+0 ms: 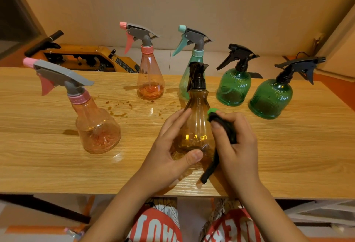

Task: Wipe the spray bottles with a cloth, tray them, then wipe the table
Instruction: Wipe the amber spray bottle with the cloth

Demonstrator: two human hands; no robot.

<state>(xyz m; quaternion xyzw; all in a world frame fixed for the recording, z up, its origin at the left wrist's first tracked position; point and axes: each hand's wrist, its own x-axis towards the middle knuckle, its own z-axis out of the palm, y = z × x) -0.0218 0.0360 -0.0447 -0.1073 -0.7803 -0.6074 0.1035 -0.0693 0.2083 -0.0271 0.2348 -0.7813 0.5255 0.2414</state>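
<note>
An amber spray bottle [196, 120] with a black sprayer stands near the front of the wooden table [57, 165]. My left hand [169, 151] grips its body from the left, thumb across the base. My right hand [238, 145] holds a bunched dark cloth [224, 126] with a green patch and presses it against the bottle's right side. One end of the cloth hangs down to the table. Two pink bottles [96, 126] [150, 80], a teal bottle [186, 76] and two green bottles [233, 86] [270, 97] stand around it.
Brownish liquid drops and smears [119, 108] lie on the table between the pink bottles. A yellow machine [86, 59] sits behind the table's far edge on the left. No tray is in view. My knees show under the front edge.
</note>
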